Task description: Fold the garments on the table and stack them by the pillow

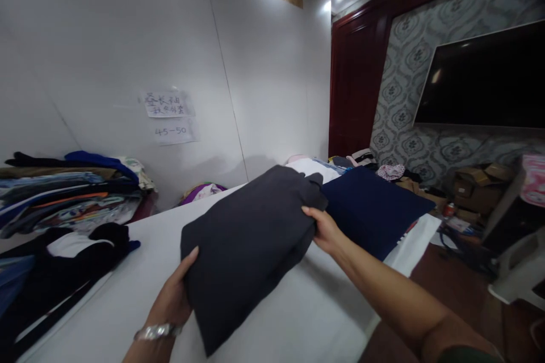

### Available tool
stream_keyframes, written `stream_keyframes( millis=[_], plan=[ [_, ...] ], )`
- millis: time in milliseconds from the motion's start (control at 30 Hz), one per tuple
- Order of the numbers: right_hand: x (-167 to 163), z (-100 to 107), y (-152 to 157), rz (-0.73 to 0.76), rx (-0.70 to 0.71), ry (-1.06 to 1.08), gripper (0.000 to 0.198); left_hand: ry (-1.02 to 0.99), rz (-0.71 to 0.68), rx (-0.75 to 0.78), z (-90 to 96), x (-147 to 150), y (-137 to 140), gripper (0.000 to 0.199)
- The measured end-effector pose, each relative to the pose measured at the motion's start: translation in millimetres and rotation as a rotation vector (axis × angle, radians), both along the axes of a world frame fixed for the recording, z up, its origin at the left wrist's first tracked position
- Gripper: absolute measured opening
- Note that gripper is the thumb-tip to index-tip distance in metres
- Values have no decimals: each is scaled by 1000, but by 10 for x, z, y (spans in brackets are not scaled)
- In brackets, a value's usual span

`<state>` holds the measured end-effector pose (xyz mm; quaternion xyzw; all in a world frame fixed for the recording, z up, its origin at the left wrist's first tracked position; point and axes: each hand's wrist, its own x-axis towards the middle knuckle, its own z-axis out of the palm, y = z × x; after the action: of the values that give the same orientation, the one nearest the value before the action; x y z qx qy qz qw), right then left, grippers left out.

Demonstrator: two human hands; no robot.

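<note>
A: Any containers about?
B: Cardboard boxes (477, 188) at three o'clock from the middle of the view, the upper one with its flaps raised. What's inside, I can't tell.

A: And the fingers?
B: The left hand (171, 294), at seven o'clock, grips the near-left edge of a dark grey garment (249, 238), thumb on top. The right hand (327, 231), towards four o'clock, pinches the garment's right edge, thumb also above. Both sets close on the cloth, though most of the left fingers are hidden under it.

A: Where's the garment exactly?
B: Just off centre towards six, folded and tilted over the white desk (147, 266). Whether its lowest corner touches, I can't tell.

A: Neighbours?
B: A navy cloth (370, 207) lies flat between three and four o'clock, and a stack of clothes (68, 195) stands at nine.
</note>
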<state>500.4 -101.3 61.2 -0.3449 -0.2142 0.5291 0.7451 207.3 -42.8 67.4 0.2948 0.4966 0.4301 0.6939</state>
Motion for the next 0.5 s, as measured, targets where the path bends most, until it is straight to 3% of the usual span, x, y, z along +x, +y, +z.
stream_keyframes(
  millis=[167, 367, 500],
  plan=[
    [777, 365, 275, -109, 29, -51, 23, -157, -91, 211, 310, 768, 387, 34],
    [1774, 726, 589, -211, 30, -93, 15, -280, -224, 312, 573, 1854, 940, 25],
    [2391, 902, 795, -325, 12, -224, 13, -236, -270, 353, 703, 2544, 1319, 32]
  ],
)
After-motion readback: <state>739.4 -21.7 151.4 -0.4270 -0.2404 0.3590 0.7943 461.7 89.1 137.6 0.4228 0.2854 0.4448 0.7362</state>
